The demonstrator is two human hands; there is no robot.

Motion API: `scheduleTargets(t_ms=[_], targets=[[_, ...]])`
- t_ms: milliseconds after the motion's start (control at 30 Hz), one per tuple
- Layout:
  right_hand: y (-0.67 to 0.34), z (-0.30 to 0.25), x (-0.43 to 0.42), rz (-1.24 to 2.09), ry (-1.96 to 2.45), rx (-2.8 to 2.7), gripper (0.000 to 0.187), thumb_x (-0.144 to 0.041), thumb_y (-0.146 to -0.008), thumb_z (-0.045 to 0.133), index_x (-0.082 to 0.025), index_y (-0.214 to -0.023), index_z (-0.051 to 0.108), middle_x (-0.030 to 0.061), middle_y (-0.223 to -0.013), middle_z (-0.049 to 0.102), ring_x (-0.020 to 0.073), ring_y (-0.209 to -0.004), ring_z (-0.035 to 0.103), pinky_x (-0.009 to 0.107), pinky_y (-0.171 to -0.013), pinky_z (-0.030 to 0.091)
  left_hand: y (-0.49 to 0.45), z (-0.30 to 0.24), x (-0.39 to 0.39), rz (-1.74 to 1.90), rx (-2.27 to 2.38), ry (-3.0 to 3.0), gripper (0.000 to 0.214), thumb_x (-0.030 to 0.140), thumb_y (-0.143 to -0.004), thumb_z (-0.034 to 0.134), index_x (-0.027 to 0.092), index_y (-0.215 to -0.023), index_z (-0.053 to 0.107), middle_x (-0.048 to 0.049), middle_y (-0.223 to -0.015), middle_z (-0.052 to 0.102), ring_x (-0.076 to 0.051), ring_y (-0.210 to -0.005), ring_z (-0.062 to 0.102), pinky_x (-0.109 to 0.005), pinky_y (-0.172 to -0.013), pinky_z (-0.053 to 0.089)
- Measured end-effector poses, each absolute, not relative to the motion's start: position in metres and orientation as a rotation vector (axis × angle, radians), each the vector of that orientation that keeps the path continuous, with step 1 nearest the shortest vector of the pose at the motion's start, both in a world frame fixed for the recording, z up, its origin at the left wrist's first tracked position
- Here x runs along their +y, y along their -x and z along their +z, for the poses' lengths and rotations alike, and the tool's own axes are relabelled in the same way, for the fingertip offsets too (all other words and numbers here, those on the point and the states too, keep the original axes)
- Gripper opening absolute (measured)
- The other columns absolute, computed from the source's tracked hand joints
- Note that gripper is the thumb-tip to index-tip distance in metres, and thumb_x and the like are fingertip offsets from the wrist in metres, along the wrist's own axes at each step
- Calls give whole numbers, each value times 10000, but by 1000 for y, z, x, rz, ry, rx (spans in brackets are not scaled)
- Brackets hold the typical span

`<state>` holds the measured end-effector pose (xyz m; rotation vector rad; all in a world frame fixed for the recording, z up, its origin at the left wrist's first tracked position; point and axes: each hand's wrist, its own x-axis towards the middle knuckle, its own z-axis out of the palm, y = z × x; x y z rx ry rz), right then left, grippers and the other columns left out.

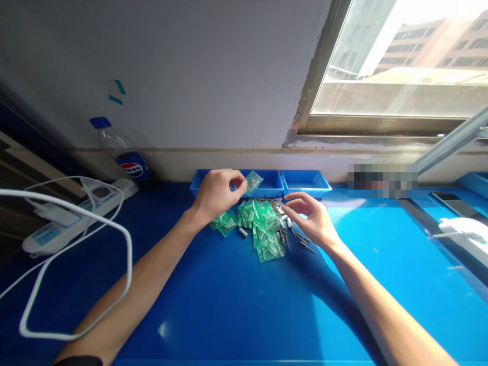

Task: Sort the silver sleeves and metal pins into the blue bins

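My left hand [218,194] is raised over the blue table [236,305], fingers pinched on a small green plastic bag [253,181] held above the left blue tray [271,185]. My right hand [310,218] hovers palm down with fingers curled at the right edge of a pile of green bags [263,226]. Its fingertips reach small metal parts [284,223] scattered there; whether it grips one is unclear. More dark metal pins [305,243] lie just under the right hand.
A second blue tray [307,184] stands to the right of the first, against the wall. At the left are a soda bottle [124,155], a white power strip [76,216] and a looping white cable [125,254]. A window is at upper right.
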<state>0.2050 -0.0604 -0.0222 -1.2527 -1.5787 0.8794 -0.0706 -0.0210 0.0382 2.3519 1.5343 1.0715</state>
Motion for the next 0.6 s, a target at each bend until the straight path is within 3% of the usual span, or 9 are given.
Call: scheduleTargets(t_ms=[167, 333, 467, 600], targets=[[-198, -30, -64, 617, 1365, -1778, 483, -703, -873, 827, -273, -1065, 720, 24, -803, 777, 236, -706, 703, 372, -682, 550, 94, 34, -6, 912, 2015, -2483, 200, 277, -995, 659, 198, -980, 843, -141, -1067, 849, -341, -1037, 787, -411, -877, 585], [-196, -36, -64, 633, 1373, -1829, 519, -717, -832, 854, -285, -1089, 727, 22, -812, 766, 243, -695, 676, 366, -652, 531, 88, 34, -7, 923, 1612, -2459, 196, 340, -986, 692, 216, -979, 844, -84, -1046, 860, -276, -984, 797, -378, -934, 594], [-200, -36, -61, 832, 1339, -1703, 505, -694, -842, 864, -269, -1084, 738, 19, -808, 774, 233, -679, 675, 371, -665, 540, 75, 39, -18, 805, 1239, -2487, 195, 333, -983, 699, 211, -997, 850, -61, -1024, 868, -242, -943, 800, -342, -889, 580], [-203, -29, -57, 940, 1294, -1496, 513, -694, -811, 887, -252, -1020, 733, 34, -801, 779, 255, -730, 730, 392, -700, 584, 61, 34, -27, 780, 1168, -2375, 229, 385, -987, 735, 203, -1028, 868, -72, -1033, 878, -246, -959, 815, -326, -847, 578]])
